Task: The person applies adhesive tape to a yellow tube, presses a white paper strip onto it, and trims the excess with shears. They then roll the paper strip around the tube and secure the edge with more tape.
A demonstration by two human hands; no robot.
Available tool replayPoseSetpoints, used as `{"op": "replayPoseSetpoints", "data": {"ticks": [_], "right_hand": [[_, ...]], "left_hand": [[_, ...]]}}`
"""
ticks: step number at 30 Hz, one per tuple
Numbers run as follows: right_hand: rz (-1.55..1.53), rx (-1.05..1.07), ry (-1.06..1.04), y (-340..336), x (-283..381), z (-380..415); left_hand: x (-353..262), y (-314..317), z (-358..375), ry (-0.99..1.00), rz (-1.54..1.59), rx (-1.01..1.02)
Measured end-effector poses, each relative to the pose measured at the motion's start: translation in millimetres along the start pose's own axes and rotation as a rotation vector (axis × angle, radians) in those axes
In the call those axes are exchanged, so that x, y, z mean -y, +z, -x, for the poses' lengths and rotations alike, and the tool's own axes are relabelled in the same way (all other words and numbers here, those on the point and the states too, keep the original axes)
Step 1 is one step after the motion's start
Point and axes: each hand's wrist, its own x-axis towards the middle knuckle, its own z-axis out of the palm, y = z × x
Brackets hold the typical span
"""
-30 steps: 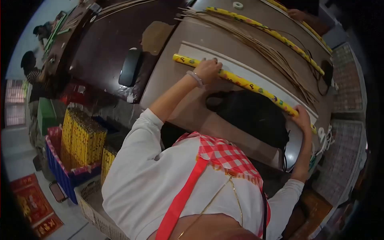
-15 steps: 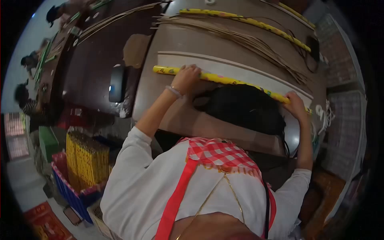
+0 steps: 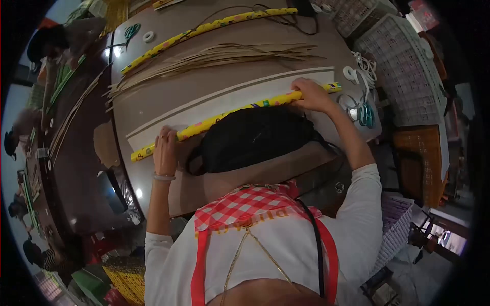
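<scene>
Well to the left of the black bag (image 3: 255,138), a dark table (image 3: 79,178) holds a flat brown piece (image 3: 104,145). Just beyond the bag's left end, the left hand (image 3: 166,150) (a bracelet (image 3: 164,177) circles its wrist) rests on a yellow tube (image 3: 219,118) near the tube's left end; its fingers bend over the tube, though I cannot tell whether they clench it. The tube runs along the bag's far side and reaches past both its ends. Farther beyond the bag lie a white board (image 3: 229,104), a bundle of sticks (image 3: 219,58) and a second tube (image 3: 204,29). Behind the bag's right end, the right hand (image 3: 310,95) grasps the tube, thumb on the near side. Right of the bag are scissors (image 3: 367,115) and a white cable (image 3: 366,64).
</scene>
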Motion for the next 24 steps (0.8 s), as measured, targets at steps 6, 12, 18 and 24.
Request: {"op": "replayPoseSetpoints", "data": {"ticks": [6,12,18,24], "right_hand": [[-0.047,-0.051,-0.112,2,-5,2],[-0.118,-0.016,-0.127,5,-12,0],[-0.047,-0.071,-0.101,8,-6,2],[-0.062,0.033,-0.068,-1,4,6]], "left_hand": [[-9,-10,-8,-0.085,-0.098,0.174],[-19,-21,-16,-0.142,-0.090,0.239],[-14,-21,-15,-0.078,-0.083,0.231],[-21,-25,-7,-0.064,-0.124,0.260]]}}
